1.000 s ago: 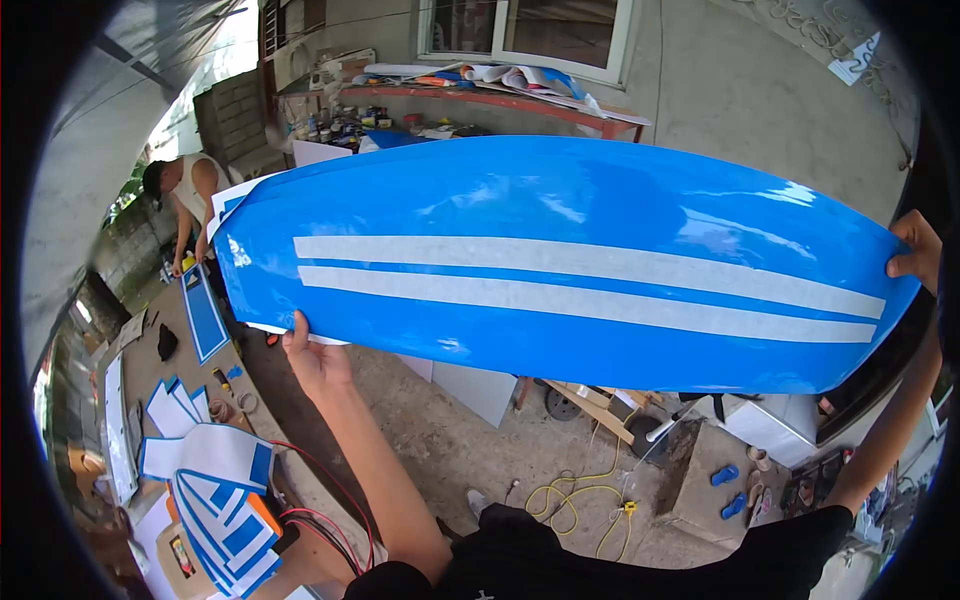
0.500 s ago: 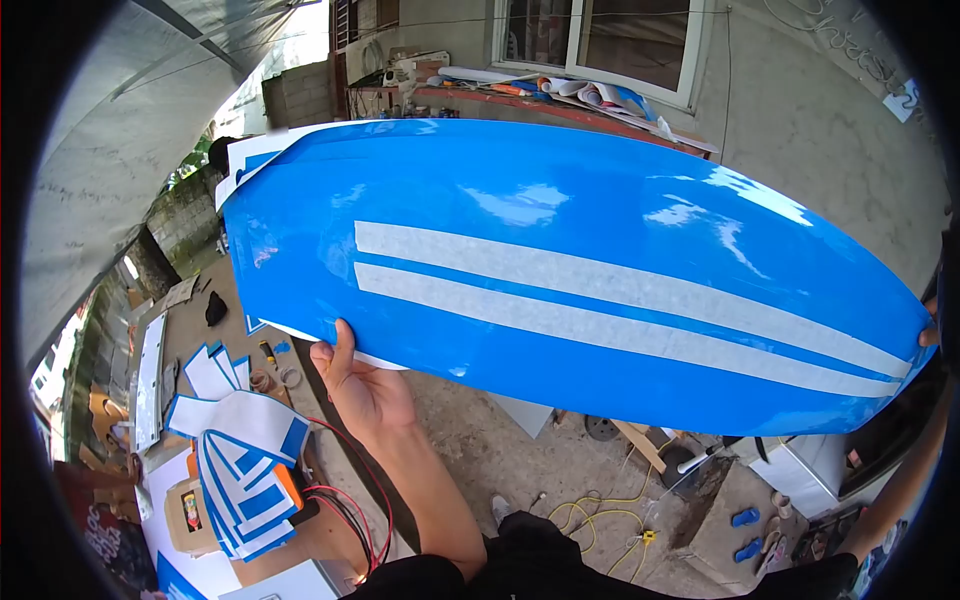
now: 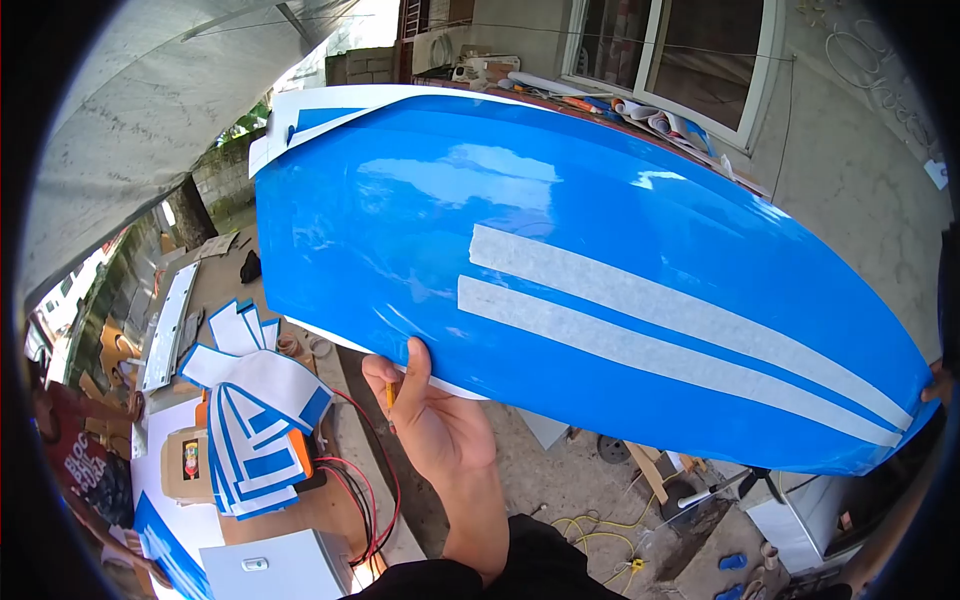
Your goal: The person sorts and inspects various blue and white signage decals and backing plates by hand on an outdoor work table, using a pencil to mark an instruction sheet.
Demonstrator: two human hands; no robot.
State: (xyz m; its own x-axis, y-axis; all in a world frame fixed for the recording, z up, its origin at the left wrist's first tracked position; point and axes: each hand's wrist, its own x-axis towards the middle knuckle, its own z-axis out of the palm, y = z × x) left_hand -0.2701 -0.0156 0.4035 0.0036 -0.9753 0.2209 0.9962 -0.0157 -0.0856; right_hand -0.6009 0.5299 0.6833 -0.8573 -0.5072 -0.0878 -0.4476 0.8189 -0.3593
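Observation:
A large glossy blue sheet with white backing stretches across the view, lifted in the air. Two pale strips of tape run along it and come close together at its right end. My left hand pinches the sheet's lower edge, thumb on the blue face, with a thin yellow-orange stick between its fingers. At the far right, the fingers of my right hand hold the sheet's narrow end. Along the upper left, the sheet's edge curls over white backing.
Blue-and-white cut pieces, a cardboard box and a grey case lie on the table at left. Another person is beside it. Red cables hang at the table's edge; a yellow cord is on the floor.
The view has shifted, and the sheet's right end sits lower. My left hand appears further right and lower; the yellow-orange stick now shows in it. More of the other person is visible.

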